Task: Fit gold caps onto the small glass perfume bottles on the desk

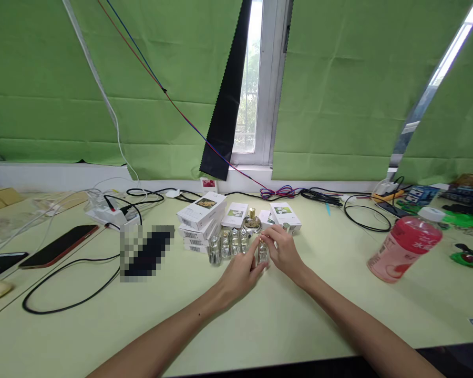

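Several small clear glass bottles, one of them a bottle (215, 251) at the left end, stand in a row on the pale green table (236, 336). My left hand (240, 270) is closed around the lower part of a glass bottle (263, 253) at the right of the row. My right hand (281, 247) pinches at the top of that same bottle, its fingertips near the left index finger. Behind the hands is a rounder bottle (252, 223) with a gold cap. White boxes (203, 210) are stacked at the left, and more white boxes (286, 216) lie behind.
A pink drink bottle (405, 247) stands at the right. Phones (59, 245), a power strip (114, 212) and a looped black cable (43, 313) are at the left. Cables (319, 195) run along the wall, below green curtains (358, 94).
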The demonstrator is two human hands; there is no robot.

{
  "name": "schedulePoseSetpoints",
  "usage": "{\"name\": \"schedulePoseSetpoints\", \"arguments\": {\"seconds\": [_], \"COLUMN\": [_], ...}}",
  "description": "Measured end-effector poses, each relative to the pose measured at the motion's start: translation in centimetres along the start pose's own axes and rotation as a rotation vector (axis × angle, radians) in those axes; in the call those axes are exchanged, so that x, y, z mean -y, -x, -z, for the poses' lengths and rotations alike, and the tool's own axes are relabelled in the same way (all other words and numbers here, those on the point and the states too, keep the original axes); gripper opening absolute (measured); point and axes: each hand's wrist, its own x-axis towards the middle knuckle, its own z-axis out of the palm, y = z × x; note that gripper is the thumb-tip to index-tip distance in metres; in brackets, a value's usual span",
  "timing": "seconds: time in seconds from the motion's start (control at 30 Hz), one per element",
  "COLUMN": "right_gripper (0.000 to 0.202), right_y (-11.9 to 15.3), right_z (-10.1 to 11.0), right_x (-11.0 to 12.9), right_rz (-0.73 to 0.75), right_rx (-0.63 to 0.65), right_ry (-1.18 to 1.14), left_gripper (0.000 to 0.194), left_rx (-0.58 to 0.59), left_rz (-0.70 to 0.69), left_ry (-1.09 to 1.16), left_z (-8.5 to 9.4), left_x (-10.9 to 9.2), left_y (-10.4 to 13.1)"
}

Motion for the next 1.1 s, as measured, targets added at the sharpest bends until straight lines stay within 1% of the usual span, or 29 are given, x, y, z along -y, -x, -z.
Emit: {"name": "schedulePoseSetpoints", "arguments": {"seconds": [0.37,0.67,1.1], "right_gripper": [0.021,0.022,0.022], "right_y": [0.02,-0.07,-0.04], "right_z": [-0.02,0.04,-0.05], "right_x": [-0.01,0.07,0.18], "right_rz": [0.065,0.000,0.038], "right_rx": [0.006,-0.004,-0.020], "right_ry": [0.043,0.010,0.123], "left_gripper": [0.061,0.061,0.062], "left_rx": [-0.011,-0.010,-0.008], "left_rz": [-0.006,-0.003,-0.010], "left_ry": [-0.012,-0.007,-0.007], "left_z": [-0.14,-0.10,-0.18], "left_x": [0.08,0.09,0.20], "left_y": [-0.12,-0.08,-0.01]}}
